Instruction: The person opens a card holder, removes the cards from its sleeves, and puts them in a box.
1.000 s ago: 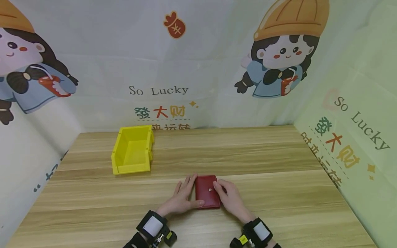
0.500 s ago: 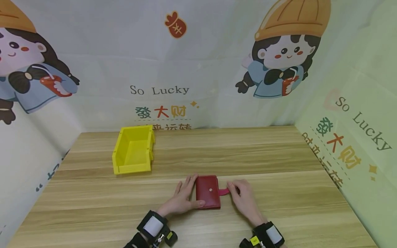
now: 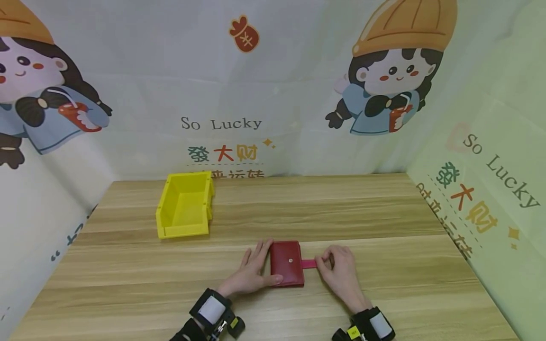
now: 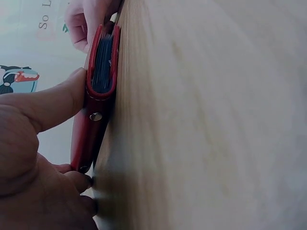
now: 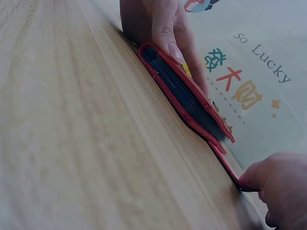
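Observation:
A red card holder (image 3: 286,263) with a snap stud on its cover lies closed on the table. Its stacked inner sleeves (image 4: 102,62) show from the end in the left wrist view. My left hand (image 3: 249,272) steadies it, thumb pressing on the cover's near corner and straight fingers along the left edge. To the right, the pink strap (image 3: 309,264) is unfastened and stretched out flat. My right hand (image 3: 340,272) pinches the strap's tip between thumb and curled index finger; in the right wrist view the strap (image 5: 226,165) runs from the back cover down to those fingertips.
A yellow bin (image 3: 185,206) stands at the back left of the wooden table (image 3: 362,203). Printed cloth (image 3: 290,94) hangs behind the table and along both sides. Each wrist wears a black camera band (image 3: 213,308).
My right hand has moved right, away from the cover, drawing the pink strap out from the card holder's edge. My left hand has stayed on the card holder.

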{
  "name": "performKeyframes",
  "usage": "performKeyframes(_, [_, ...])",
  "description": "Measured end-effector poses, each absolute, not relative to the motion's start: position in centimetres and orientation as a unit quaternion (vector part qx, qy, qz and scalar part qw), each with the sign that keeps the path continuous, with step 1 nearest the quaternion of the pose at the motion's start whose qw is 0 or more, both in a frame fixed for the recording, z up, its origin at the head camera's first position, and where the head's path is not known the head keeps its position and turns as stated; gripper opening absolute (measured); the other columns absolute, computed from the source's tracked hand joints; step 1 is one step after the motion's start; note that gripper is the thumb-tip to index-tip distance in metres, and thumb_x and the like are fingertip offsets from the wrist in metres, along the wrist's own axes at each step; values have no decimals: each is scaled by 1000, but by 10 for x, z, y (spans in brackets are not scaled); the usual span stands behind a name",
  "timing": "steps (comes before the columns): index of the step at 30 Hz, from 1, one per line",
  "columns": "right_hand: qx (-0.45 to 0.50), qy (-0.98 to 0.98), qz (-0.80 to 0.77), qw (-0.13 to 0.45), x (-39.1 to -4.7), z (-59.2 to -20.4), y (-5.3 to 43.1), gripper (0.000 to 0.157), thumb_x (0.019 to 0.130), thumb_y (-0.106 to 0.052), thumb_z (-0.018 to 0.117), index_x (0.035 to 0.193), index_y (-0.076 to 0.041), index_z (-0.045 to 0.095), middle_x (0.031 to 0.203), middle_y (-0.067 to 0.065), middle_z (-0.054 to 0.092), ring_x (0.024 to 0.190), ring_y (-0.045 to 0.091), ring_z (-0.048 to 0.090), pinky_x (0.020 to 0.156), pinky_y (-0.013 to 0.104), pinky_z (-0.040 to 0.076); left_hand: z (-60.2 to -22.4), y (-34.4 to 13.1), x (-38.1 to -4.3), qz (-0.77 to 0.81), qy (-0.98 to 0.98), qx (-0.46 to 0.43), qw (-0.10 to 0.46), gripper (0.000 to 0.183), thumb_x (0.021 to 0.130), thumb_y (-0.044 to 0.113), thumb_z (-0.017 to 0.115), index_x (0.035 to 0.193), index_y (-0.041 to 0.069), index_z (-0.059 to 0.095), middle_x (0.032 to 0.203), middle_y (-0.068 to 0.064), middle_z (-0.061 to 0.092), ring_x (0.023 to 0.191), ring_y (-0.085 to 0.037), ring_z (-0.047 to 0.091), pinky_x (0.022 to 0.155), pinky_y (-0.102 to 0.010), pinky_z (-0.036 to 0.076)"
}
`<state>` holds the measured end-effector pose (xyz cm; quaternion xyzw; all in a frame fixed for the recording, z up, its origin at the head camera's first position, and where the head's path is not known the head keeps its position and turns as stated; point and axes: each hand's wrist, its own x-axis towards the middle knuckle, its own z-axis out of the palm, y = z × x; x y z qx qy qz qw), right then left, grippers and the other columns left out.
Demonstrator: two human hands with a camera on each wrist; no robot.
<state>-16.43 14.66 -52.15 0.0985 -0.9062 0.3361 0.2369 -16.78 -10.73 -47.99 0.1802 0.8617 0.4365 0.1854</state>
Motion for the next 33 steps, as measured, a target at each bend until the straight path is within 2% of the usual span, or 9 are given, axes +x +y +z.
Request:
performKeyframes(4, [92,-908,338,230,-164,-520,145,21,80,-8,81,83,-10,61,68,-5,44,70,9,38,72,28,30,-482,-108,-169,435,862,181,187,98,90,29,75,159,-2,12,166,-27,14,157,-42,2,124,-58,-6])
performKeyframes(9, [138,-892,330,276,-164,-523,137,20,77,1,81,85,-10,67,75,-3,54,76,10,46,73,30,37,-482,-108,-169,434,864,179,185,99,89,29,75,159,-2,13,166,-27,15,157,-42,2,124,-58,-5])
performKeyframes(12, [159,-881,337,290,-164,-522,127,17,77,1,79,85,-11,69,79,-1,58,82,11,48,76,32,38,-481,-107,-168,435,864,181,177,99,89,29,76,159,-3,13,165,-28,16,157,-42,3,124,-59,-4])
performKeyframes(17, [155,-890,331,274,-162,-519,109,8,81,-13,78,82,-14,70,83,-1,59,88,16,45,82,38,33,-479,-107,-167,432,866,187,171,99,89,29,75,159,-3,13,165,-29,16,156,-43,4,124,-60,-4])
performKeyframes(24, [96,-911,331,225,-159,-515,98,20,85,-30,78,80,-16,66,86,0,60,89,18,42,85,41,28,-480,-108,-166,433,864,193,170,97,90,26,75,158,-5,14,163,-31,18,156,-45,4,122,-62,-5])
performKeyframes(33, [72,-922,326,197,-158,-515,101,24,87,-36,76,78,-16,67,88,2,58,89,20,39,84,41,26,-482,-107,-167,435,864,190,168,97,89,25,75,158,-5,14,163,-32,17,156,-44,3,122,-62,-6])
